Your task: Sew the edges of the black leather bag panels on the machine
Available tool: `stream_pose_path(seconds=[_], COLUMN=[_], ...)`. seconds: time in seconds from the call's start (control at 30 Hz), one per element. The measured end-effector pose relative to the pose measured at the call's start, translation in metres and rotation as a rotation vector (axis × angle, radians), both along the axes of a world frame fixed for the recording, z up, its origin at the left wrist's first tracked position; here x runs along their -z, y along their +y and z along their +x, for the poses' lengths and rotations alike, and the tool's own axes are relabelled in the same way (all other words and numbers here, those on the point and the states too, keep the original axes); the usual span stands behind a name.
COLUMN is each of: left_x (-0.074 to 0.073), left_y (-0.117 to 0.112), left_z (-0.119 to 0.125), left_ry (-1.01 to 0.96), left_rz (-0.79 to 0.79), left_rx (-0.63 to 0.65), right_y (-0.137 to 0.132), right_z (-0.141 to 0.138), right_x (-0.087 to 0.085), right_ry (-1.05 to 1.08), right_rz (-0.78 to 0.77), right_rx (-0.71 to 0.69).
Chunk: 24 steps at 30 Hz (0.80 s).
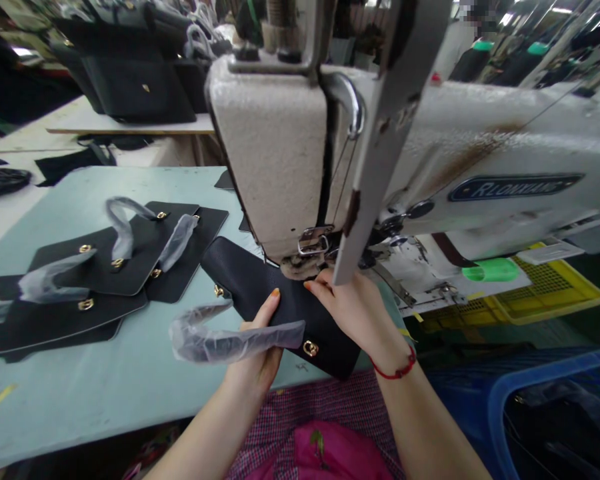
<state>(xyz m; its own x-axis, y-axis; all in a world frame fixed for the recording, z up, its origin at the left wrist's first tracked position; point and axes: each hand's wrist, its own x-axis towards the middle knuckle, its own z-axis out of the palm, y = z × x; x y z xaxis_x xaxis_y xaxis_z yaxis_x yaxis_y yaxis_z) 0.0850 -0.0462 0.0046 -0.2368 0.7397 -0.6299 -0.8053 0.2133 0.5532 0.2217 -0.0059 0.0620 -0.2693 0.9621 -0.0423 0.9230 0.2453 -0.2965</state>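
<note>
Closest in, a checked apron (325,407) lies across the person's lap, and both bare forearms reach forward over it to the pale green bench (105,387). The left hand (257,350) is closed on the near edge of a black leather panel (253,273), thumb on top and fingers underneath. That grip seems meant to lift the edge slightly and steer it. A handle (220,341) wrapped in clear plastic crosses just above that hand, joined to the panel at a gold ring (310,348). The wrap probably guards the handle against scuffs.

The right hand (353,310), with a red cord (396,371) at the wrist, grasps nothing. It lies loosely open on the panel, fingertips beside the presser foot (313,241) of the sewing machine (275,147), apparently pressing the leather flat there. The far end of the panel sits under the machine head and its near corner hangs over the bench edge.

To the left, a stack of similar panels (130,267) with wrapped handles lies well apart from the hands but within reach. A yellow tray (555,287) sits behind the machine on the right, and a blue crate (530,387) stands lower down beside the person.
</note>
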Motion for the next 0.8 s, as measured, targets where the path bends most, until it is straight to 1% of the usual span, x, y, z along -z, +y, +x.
stream_pose_path(seconds=[0.1, 0.37, 0.57, 0.8], left_x=[0.0, -0.008, -0.006, -0.007], left_y=[-0.001, 0.0, 0.003, 0.006], left_z=[0.0, 0.005, 0.003, 0.001], left_ry=[0.001, 0.007, 0.02, 0.073], left_rz=[0.003, -0.036, -0.013, -0.034], left_rx=[-0.003, -0.025, -0.011, -0.004], right_y=[0.0, 0.003, 0.004, 0.003], right_z=[0.001, 0.004, 0.003, 0.002], right_x=[0.002, 0.006, 0.01, 0.014], right_ry=[0.012, 0.087, 0.097, 0.119], right_rz=[-0.002, -0.006, 0.026, 0.017], right_rx=[0.007, -0.012, 0.0, 0.023])
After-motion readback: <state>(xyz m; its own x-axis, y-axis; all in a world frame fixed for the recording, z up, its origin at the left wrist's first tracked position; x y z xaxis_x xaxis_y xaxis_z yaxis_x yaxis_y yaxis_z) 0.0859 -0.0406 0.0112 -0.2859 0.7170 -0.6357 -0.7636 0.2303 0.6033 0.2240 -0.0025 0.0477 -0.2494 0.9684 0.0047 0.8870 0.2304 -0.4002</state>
